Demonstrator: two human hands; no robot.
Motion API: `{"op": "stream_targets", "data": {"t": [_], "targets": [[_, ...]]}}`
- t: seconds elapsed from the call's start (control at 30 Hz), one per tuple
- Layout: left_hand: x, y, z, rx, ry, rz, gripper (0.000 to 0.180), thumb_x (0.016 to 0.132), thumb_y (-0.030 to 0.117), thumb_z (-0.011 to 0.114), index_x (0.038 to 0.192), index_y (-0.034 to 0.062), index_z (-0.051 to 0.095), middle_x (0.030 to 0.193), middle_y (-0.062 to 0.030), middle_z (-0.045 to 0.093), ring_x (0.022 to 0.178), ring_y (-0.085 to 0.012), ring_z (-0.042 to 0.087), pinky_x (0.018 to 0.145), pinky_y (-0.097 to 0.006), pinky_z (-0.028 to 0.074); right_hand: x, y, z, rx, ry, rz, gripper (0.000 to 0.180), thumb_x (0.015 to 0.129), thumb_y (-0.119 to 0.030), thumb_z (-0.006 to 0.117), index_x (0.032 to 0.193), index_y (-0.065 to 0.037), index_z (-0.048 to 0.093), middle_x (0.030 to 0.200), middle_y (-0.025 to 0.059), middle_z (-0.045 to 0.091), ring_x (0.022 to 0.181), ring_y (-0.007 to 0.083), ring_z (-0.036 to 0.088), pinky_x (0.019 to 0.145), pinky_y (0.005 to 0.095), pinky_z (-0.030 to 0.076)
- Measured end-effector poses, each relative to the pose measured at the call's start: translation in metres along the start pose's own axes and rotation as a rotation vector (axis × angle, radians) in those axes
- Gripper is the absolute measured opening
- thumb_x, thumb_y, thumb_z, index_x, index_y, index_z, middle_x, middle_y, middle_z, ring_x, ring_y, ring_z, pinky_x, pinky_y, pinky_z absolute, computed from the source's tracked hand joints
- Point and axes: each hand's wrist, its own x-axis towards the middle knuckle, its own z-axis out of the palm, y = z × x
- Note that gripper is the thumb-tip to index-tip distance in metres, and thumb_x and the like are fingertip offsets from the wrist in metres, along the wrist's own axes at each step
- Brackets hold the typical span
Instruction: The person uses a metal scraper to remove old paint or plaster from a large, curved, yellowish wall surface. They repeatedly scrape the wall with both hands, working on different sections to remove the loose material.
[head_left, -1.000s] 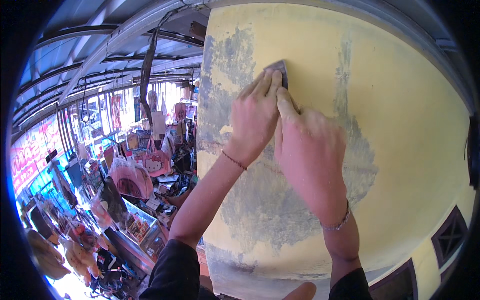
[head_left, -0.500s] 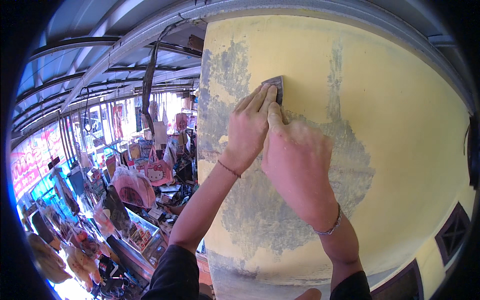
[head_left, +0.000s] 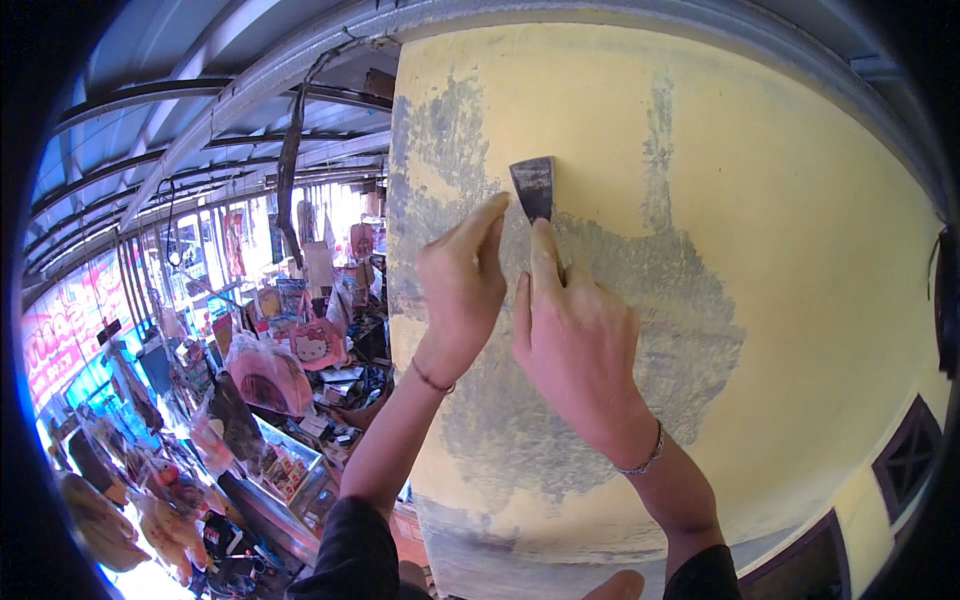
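Scraper (head_left: 534, 187) blade flat on yellow wall (head_left: 800, 250), at the top edge of the grey bared patch (head_left: 600, 380). Right hand (head_left: 575, 340) grip closed on its handle, forefinger along the blade for pressure — left hand (head_left: 462, 290) fingertips steady it beside.

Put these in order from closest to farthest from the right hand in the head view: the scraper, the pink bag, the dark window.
1. Scraper: right above the right hand, under its fingers, on the yellow wall.
2. Dark window: lower right, on the wall.
3. Pink bag: down left in the shop, off the wall. Two and three are almost too close to call.
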Motion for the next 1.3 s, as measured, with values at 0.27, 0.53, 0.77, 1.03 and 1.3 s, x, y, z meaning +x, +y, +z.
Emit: {"op": "stream_targets", "data": {"t": [0.27, 0.53, 0.77, 1.03, 1.3], "targets": [[0.014, -0.016, -0.012, -0.781, -0.464, -0.726, 0.049, 0.111, 0.040, 0.049, 0.110, -0.0064, 0.066, 0.093, -0.0169, 0.075, 0.077, -0.0204, 0.072, 0.072, -0.032, 0.060, -0.029, -0.034, 0.038, 0.526, 0.049, 0.073, 0.069, 0.097, -0.019, 0.065, 0.150, 0.015, 0.035, 0.074, 0.0136, 0.060, 0.051, 0.0234, 0.061, 0.048, 0.0335, 0.052], [0.019, -0.027, -0.007, -0.793, -0.445, -0.789, 0.050, 0.111, 0.037, 0.049, 0.105, -0.0095, 0.067, 0.092, -0.0187, 0.076, 0.076, -0.0219, 0.072, 0.069, -0.034, 0.060, -0.022, -0.043, 0.043, 1.883, -0.485, 0.716, 0.039, 0.110, -0.046, 0.048, 0.121, -0.009, 0.042, 0.074, 0.0052, 0.053, 0.048, 0.0141, 0.054, 0.041, 0.0271, 0.048], [0.025, -0.039, 0.002, -0.693, -0.387, -0.747, 0.050, 0.109, 0.034, 0.053, 0.088, -0.0087, 0.066, 0.074, -0.0134, 0.071, 0.062, -0.0191, 0.069, 0.056, -0.033, 0.056, -0.004, -0.042, 0.051, 1.910, -0.515, 0.727, 0.030, 0.113, -0.044, 0.035, 0.112, -0.014, 0.042, 0.063, 0.0060, 0.046, 0.035, 0.0124, 0.040, 0.028, 0.0266, 0.034], [0.027, -0.026, -0.004, -0.652, -0.355, -0.806, 0.051, 0.107, 0.033, 0.058, 0.076, -0.0064, 0.068, 0.068, -0.0119, 0.069, 0.056, -0.0160, 0.065, 0.050, -0.031, 0.052, -0.004, -0.048, 0.040, 1.921, -0.492, 0.863, 0.023, 0.114, -0.035, 0.036, 0.111, -0.013, 0.042, 0.061, 0.0066, 0.045, 0.030, 0.0117, 0.032, 0.025, 0.0260, 0.025], [0.028, -0.024, -0.006, -0.670, -0.431, -0.888, 0.048, 0.106, 0.038, 0.060, 0.087, -0.0053, 0.068, 0.074, -0.0097, 0.069, 0.060, -0.0161, 0.065, 0.054, -0.030, 0.052, -0.002, -0.055, 0.041, 1.859, -0.403, 0.800, 0.022, 0.113, -0.031, 0.035, 0.108, -0.011, 0.041, 0.061, 0.0070, 0.045, 0.030, 0.0112, 0.030, 0.025, 0.0259, 0.023]]}}
